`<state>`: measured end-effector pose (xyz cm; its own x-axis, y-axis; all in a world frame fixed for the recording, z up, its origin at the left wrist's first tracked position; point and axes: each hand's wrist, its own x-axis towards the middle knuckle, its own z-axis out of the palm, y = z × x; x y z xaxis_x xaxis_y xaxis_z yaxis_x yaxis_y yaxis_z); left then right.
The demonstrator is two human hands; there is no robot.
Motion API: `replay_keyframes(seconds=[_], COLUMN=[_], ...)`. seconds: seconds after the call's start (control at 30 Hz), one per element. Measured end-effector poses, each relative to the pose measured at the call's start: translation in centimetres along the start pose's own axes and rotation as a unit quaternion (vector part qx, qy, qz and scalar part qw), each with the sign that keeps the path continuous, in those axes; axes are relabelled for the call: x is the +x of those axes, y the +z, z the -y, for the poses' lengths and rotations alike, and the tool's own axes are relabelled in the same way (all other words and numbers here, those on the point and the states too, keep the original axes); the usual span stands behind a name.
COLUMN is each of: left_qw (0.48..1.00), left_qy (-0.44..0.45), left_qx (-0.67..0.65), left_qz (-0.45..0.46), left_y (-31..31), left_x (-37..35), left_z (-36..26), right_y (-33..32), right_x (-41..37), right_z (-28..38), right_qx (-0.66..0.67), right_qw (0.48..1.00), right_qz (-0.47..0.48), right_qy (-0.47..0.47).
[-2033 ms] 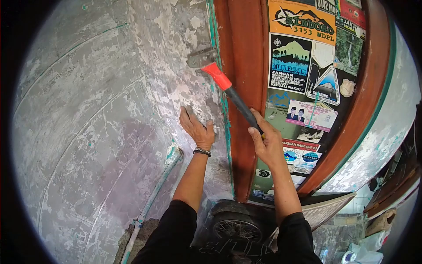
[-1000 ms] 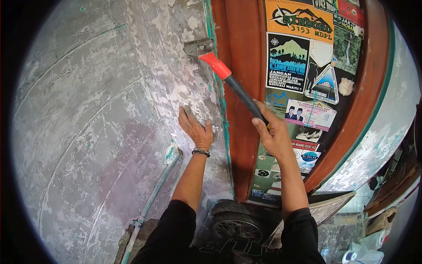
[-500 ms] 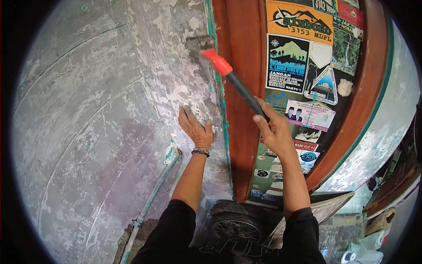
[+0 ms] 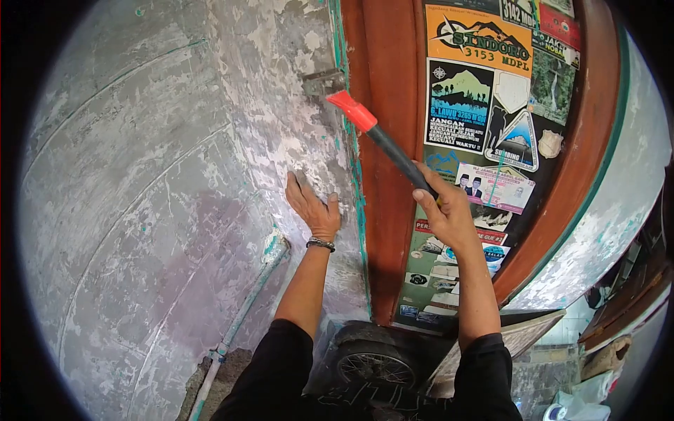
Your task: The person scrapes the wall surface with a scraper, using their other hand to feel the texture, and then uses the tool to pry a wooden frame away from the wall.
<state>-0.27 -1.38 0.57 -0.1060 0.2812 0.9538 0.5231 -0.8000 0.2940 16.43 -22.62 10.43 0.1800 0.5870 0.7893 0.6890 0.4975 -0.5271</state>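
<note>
My right hand [image 4: 447, 209] is wrapped round the black handle of a long scraper [image 4: 393, 151] with a red neck. The scraper's flat metal head [image 4: 323, 82] lies at the patchy grey and white wall strip [image 4: 270, 91], close to its green-edged border. Lower down, my left hand [image 4: 314, 208] rests flat on the same strip with its fingers spread and holds nothing. A dark braided bracelet [image 4: 321, 243] circles the left wrist.
Right of the wall strip stands a brown wooden frame [image 4: 385, 231] beside a sticker-covered panel [image 4: 460, 105]. A pipe [image 4: 253, 295] runs along the lower left wall. Below are a spoked wheel [image 4: 375, 368] and a leaning board [image 4: 505, 340]; plastic bags lie lower right.
The scraper's head has moved slightly down and right along the wall strip. My right hand has shifted a little down and right with it; my left hand has stayed in place.
</note>
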Motion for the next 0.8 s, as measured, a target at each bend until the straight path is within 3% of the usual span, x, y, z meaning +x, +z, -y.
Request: replay_keyframes(seconds=[0.2,0.4,0.5,0.67,0.8], left_qw=[1.0,1.0,1.0,0.999,0.999], left_qy=[0.005,0.01,0.007,0.011,0.012], left_qx=[0.003,0.008,0.01,0.028,0.028], left_qz=[0.002,-0.002,0.002,-0.013,-0.013], left_y=[-0.1,0.1,0.1,0.2,0.2], left_x=[-0.1,-0.2,-0.2,-0.2,-0.3], left_z=[-0.2,0.3,0.1,0.1,0.2], right_y=[-0.5,0.1,-0.5,0.0,-0.1], right_x=[1.2,2.2,3.7,4.4,4.6], right_z=[0.9,1.3,3.3,2.6,4.1], right_qx=[-0.028,-0.012,-0.039,-0.025,-0.013], right_qw=[1.0,0.998,0.999,0.997,0.999], right_qz=[0.008,-0.034,-0.01,-0.047,-0.028], right_qy=[0.011,-0.041,0.015,-0.056,0.017])
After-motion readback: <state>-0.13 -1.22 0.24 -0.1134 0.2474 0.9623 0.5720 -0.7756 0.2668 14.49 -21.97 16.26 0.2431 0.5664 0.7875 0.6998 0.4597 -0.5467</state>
